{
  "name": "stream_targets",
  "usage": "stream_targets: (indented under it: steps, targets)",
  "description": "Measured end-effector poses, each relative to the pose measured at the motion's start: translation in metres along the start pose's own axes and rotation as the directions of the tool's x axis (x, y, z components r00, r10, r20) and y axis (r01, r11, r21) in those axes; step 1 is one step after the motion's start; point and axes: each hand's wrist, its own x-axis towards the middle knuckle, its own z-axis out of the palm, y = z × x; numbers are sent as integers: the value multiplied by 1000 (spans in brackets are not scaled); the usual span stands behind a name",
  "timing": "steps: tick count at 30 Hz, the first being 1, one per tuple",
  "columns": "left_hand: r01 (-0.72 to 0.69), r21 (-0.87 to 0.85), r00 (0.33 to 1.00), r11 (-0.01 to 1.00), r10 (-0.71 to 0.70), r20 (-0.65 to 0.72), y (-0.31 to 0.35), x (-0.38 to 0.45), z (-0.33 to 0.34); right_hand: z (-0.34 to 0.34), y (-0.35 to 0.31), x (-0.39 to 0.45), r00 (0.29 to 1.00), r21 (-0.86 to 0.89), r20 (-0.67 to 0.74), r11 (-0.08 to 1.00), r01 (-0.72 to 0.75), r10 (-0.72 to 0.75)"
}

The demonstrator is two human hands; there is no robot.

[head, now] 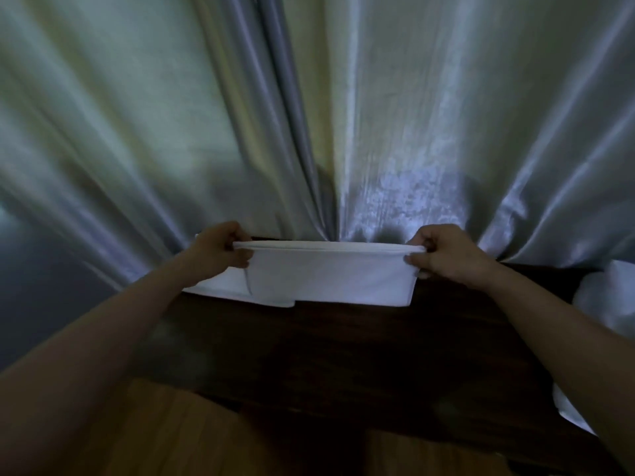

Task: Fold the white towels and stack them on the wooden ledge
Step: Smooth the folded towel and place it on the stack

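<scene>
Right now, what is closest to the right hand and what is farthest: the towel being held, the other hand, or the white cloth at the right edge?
1. Held towel: pinched in the right hand at its right corner.
2. White cloth: at the right edge of the ledge.
3. Left hand: across the towel, at its left corner.

1. Towel [326, 273]: plain white, no pattern.
2. Ledge [343, 355]: very dark brown wood.
3. Curtain [395, 115]: satiny silver-grey, pale cream in some folds.
4. Floor [165, 434]: warm orange-brown wood.
5. White cloth [604, 304], far right: unpatterned.
</scene>
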Motion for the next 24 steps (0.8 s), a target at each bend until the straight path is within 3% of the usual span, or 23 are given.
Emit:
stream_targets:
  steps: [7,13,21,24]
  targets:
    - [47,11,994,999,-46,-98,-36,-64,-47,52,-33,6,994,255,109,967,-1,-28]
    - [50,-10,988,999,-51,-147,-74,-69,-79,116,-52,12,996,221,86,975,20,-40]
    - [29,-38,997,999,-32,-75,-152,-21,-129,185,-78,37,998,121,1,991,-63,63]
    - [-22,33,1000,999,23,-9,-168,7,-140,206,-88,49,992,136,-37,984,-114,120]
